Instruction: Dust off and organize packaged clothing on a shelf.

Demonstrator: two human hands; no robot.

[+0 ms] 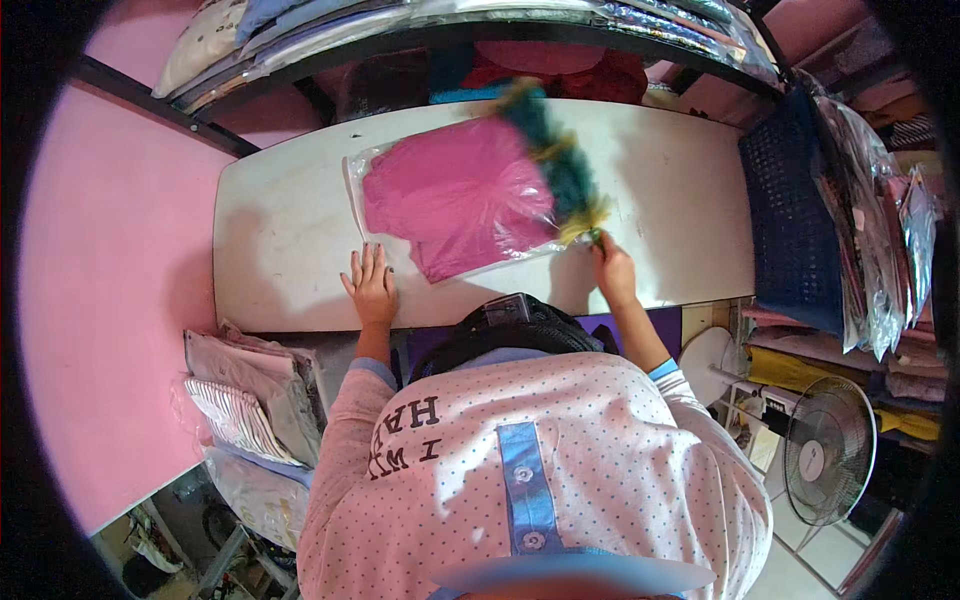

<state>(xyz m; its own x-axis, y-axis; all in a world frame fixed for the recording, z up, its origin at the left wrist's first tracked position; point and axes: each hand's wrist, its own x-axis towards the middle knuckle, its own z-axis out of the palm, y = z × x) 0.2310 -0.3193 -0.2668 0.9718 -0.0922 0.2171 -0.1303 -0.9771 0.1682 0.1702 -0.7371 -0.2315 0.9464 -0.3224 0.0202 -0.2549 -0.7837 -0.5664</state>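
A pink folded garment in a clear plastic bag (457,195) lies at a slant on the white table (675,187). My right hand (616,271) grips the green handle end of a fluffy feather-like duster (564,169), banded dark green and yellow. The duster is blurred and lies over the right side of the bag, its far end reaching the table's back. My left hand (369,289) rests palm down on the table, fingers spread, just below the bag's lower left edge. It holds nothing.
A shelf on a black frame (525,31) with bagged garments spans the back. To the right stand a dark blue plastic basket (787,210), hanging bagged clothes (862,225) and a fan (829,450). Stacked bagged garments (255,397) are at the left, beside a pink wall (112,285).
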